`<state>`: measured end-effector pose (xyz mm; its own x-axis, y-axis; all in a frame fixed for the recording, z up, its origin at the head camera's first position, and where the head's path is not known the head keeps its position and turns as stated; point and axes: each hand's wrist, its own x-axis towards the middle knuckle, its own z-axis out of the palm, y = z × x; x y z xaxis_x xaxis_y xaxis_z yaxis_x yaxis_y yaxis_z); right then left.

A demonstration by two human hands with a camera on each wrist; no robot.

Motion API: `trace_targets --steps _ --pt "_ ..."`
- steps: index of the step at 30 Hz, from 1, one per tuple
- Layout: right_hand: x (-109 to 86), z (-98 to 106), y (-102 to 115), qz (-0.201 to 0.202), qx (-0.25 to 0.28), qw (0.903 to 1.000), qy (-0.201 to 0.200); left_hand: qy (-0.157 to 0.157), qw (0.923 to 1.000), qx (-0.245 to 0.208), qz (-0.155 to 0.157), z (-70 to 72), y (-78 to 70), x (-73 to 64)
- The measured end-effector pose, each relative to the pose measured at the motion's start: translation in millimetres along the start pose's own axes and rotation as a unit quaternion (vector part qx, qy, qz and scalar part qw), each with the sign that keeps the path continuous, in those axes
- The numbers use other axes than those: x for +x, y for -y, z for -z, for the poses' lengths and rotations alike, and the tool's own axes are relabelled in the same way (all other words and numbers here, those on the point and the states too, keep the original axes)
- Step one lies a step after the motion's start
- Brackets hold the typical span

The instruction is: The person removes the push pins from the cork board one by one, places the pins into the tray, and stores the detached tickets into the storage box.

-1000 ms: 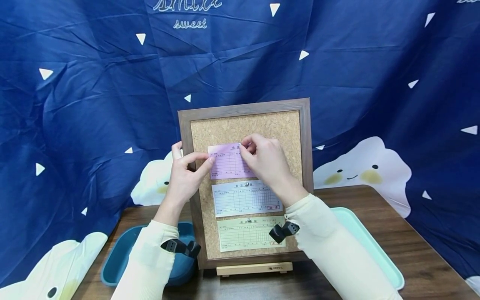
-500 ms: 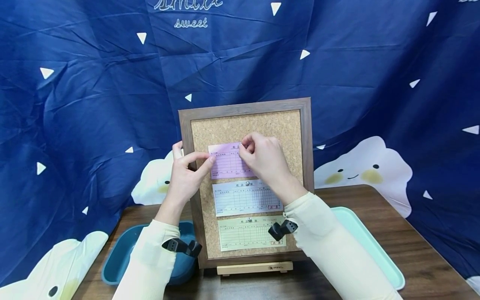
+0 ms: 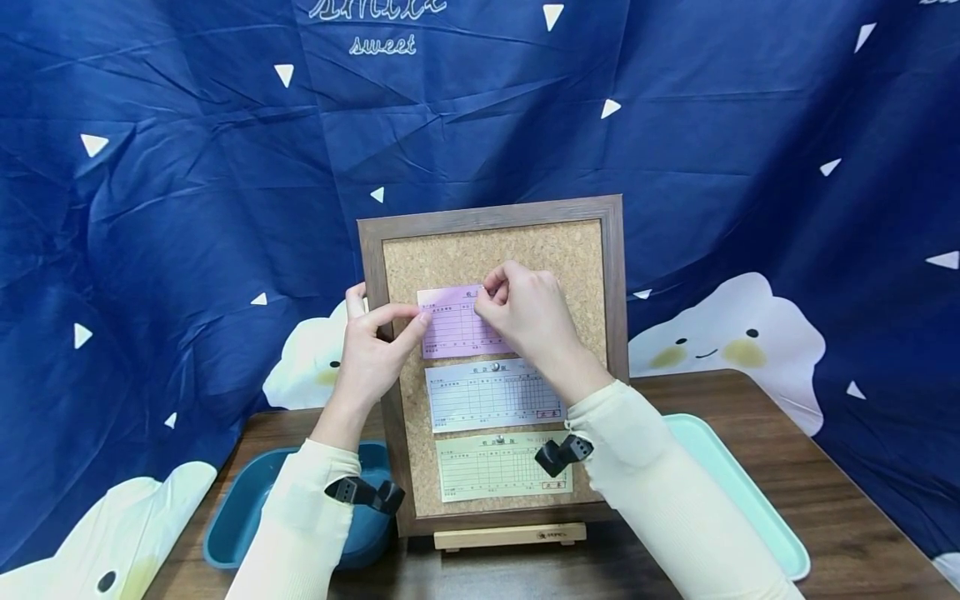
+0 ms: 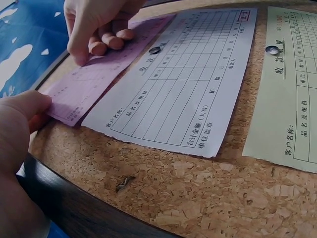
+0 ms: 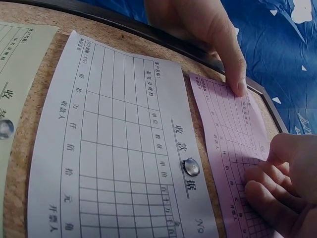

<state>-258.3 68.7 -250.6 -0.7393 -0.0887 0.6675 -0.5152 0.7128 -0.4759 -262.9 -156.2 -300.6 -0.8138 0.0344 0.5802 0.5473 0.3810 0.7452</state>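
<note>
A pink receipt slip lies on the cork board, above a white receipt slip and a green receipt slip. My left hand holds the pink slip's left edge with thumb and forefinger, other fingers reaching past the frame. With thumb and forefinger, my right hand pinches something small and bright at the pink slip's top middle. It looks like a thumbtack, mostly hidden by the fingers. One silver thumbtack sits in the white slip, another silver thumbtack in the green slip.
The board's brown frame leans on a small wooden easel on a dark wooden table. A blue bin stands left, partly behind my left arm. A mint tray lies right. Blue cloth hangs behind.
My right hand stays at the pink slip's top edge, its wrist and forearm shifting very slightly up and left. The left hand keeps its place on the slip.
</note>
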Motion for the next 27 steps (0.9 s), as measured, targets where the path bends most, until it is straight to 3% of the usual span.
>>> trace_targets --steps 27 --pt "1.1 -0.1 -2.5 0.007 0.019 0.9998 -0.003 -0.003 1.0000 0.001 0.001 -0.1 0.5 -0.3"
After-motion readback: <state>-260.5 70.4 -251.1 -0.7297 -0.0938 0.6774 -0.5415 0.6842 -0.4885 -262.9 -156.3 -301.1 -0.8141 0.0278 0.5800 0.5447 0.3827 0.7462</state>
